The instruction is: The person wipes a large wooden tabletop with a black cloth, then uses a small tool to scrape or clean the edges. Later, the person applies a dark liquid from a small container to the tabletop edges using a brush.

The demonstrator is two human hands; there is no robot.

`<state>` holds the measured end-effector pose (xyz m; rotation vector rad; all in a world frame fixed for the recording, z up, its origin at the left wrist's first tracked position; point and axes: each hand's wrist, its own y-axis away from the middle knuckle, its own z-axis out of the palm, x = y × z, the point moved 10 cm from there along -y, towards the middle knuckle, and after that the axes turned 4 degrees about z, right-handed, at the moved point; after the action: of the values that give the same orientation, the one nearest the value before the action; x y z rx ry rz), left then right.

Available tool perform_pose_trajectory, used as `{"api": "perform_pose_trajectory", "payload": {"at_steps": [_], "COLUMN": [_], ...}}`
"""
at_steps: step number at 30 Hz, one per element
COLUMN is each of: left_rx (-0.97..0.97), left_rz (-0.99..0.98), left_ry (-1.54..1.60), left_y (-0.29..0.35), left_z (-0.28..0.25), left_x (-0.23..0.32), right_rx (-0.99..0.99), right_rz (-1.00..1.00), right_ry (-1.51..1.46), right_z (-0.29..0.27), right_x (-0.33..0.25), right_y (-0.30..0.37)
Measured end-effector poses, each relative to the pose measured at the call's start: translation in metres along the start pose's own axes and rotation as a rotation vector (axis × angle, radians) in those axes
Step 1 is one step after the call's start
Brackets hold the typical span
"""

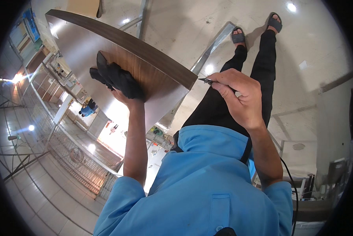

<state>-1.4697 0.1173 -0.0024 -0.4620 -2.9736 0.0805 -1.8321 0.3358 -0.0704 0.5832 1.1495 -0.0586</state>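
Delicately, right hand (242,93) pinches pointed tool (206,81) near smooth wood-grained board (157,80).

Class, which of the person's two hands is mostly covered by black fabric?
The left hand, with the black fabric at the face of the brown panel; the right hand is bare, pinching a small dark pointed tool near the panel's corner.

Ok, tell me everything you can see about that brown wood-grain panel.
The panel has a flat, brown wood-grain face, shiny in places, and a thick, darker edge. It looks like wood or laminate. It slants across the upper left, one corner beside the pointed tool in the right hand; contact is unclear. The left hand, mostly hidden by bunched black cloth, appears against its face.
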Motion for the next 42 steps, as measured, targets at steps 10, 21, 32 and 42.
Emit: {"api": "perform_pose_trajectory", "payload": {"at_steps": [10, 21, 32, 42], "left_rx": [0.037, 0.035, 0.040, -0.071], "left_rz": [0.039, -0.006, -0.171, -0.179], "left_ry": [0.046, 0.377, 0.306, 0.460], "left_y": [0.004, -0.123, -0.101, -0.100], "left_z": [-0.005, -0.007, -0.009, 0.002], "left_x": [0.038, -0.130, -0.120, -0.078], "right_rx": [-0.020, 0.035, 0.050, -0.045], "right_rz": [0.049, 0.721, 1.058, 1.039], "right_ry": [-0.016, -0.508, -0.817, -0.541], "right_z": [0.006, 0.018, 0.057, 0.047], "right_x": [-0.009, 0.052, 0.050, 0.034], "right_y": [0.015, 0.032, 0.042, 0.028]}}
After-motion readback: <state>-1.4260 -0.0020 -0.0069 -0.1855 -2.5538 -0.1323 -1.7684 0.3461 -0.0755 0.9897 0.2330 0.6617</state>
